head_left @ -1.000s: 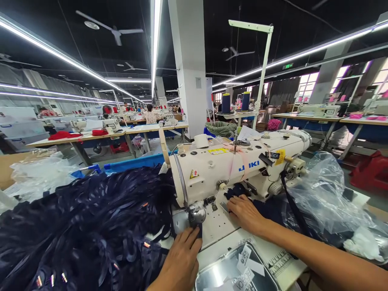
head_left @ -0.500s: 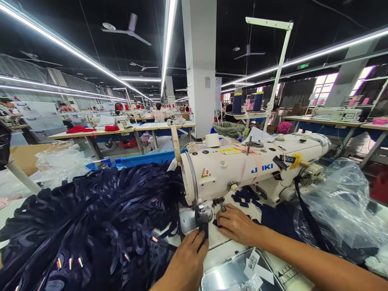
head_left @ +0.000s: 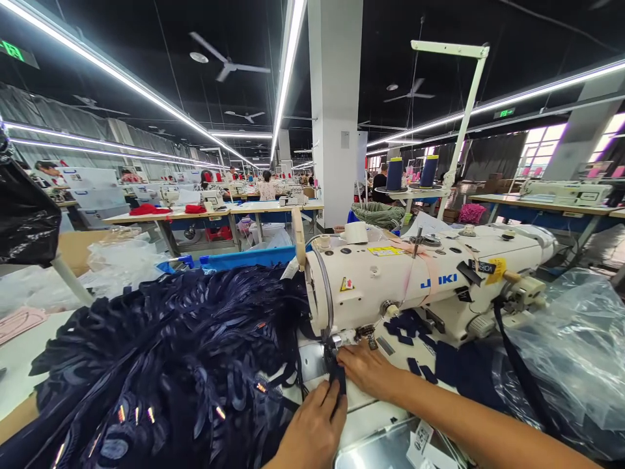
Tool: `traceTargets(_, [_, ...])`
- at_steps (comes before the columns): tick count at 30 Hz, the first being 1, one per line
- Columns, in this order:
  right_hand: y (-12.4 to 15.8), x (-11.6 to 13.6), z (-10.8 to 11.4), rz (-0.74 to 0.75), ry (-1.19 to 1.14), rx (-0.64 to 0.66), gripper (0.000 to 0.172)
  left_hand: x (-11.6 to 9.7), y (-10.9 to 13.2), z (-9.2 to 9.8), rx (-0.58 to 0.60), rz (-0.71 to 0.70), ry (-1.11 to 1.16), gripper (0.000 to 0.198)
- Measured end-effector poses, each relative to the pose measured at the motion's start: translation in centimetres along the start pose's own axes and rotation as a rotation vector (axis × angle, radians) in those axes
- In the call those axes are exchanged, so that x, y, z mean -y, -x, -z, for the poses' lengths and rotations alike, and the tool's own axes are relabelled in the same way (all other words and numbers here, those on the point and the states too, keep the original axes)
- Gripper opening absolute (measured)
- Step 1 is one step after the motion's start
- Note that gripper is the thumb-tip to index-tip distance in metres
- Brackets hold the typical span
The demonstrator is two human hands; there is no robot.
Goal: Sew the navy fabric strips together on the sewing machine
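Note:
My left hand [head_left: 315,420] is closed on a narrow navy strap [head_left: 338,384], its fingers pressing the strap down in front of the needle area. The strap leads up under the presser foot [head_left: 332,348] of a white sewing machine [head_left: 381,280]. Beside the foot, my right hand [head_left: 366,370] has its fingertips drawn together; what they pinch, if anything, is hidden. Small navy fabric pieces [head_left: 407,326] lie scattered on the machine bed to the right of that hand. A large heap of navy ruffled straps with shiny tips [head_left: 195,352] spreads out left of my left hand.
Clear plastic bags [head_left: 581,345] lie at the right, by a hanging dark strap [head_left: 522,371]. Navy thread cones [head_left: 428,172] stand behind the machine. A black plastic bag [head_left: 29,208] hangs at the left. White labels [head_left: 420,443] rest at the front. People sit at machines farther back.
My right hand has moved left from the machine bed to the presser foot. My left hand stays on the strap. The view has shifted slightly to the left.

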State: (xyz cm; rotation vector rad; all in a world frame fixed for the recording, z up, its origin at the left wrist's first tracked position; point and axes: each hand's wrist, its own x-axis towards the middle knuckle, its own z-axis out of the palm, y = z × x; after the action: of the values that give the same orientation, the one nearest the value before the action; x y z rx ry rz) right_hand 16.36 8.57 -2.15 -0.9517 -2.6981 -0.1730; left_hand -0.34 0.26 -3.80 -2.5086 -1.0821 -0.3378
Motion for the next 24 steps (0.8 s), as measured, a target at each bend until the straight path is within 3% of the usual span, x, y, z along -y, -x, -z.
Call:
traceTargets(5, [-0.8,0.2,1.0,0.005,-0.105,0.139,0.019,-0.4,-0.4,0.8,0.082,0.049,0.058,0.033])
traceTargets(12, [-1.4,-0.2,3.0,-0.218,-0.387,0.278,0.019,-0.7,-1.4,1.7,0.203,0.142,0.165,0.031])
traceTargets(17, [-1.2,-0.6,3.0,-0.233,-0.388,0.275,0.019,-0.5,-1.7,1.4,0.233,0.159,0.177,0.032])
traceTargets(24, [-0.6,-1.8,0.8,-0.087,-0.221,0.197,0.023,-0.4,-2.4,1.6,0.295,0.188,0.207,0.038])
